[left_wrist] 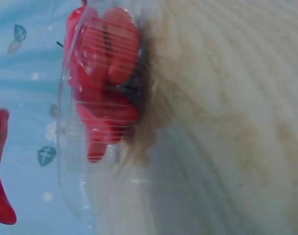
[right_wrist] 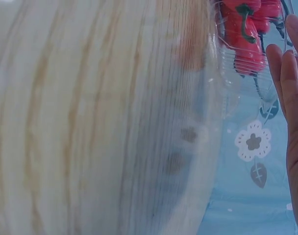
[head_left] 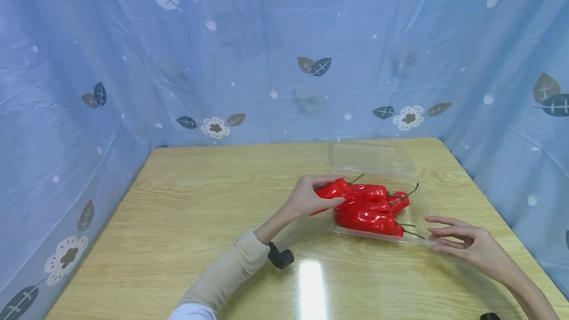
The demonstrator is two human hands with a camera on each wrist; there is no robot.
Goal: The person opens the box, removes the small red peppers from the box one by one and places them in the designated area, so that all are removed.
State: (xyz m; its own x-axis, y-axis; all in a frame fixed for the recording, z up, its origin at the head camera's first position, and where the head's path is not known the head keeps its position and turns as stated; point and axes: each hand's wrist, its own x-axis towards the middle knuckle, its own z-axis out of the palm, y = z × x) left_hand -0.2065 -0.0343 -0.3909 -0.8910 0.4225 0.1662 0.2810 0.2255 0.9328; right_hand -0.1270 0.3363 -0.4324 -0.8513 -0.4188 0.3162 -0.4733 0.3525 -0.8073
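A clear plastic clamshell box (head_left: 378, 235) lies with its lid (head_left: 371, 157) folded back, and several glossy red peppers (head_left: 369, 222) with green stems are piled in its base. My left hand (head_left: 311, 197) grips one more red pepper (head_left: 332, 190) between thumb and fingers, over the left side of the pile, stem pointing right. In the left wrist view, the tip of that held pepper (left_wrist: 1, 198) shows at the left edge. My right hand (head_left: 477, 246) is at the box's front right corner, fingers loosely extended, fingertips right at the rim.
The box stands on a light wood table (head_left: 213, 201), toward its right side. A black curved object (head_left: 281, 258) shows beside the left forearm. Blue leaf-print curtains (head_left: 266, 63) hang behind the table and along both sides.
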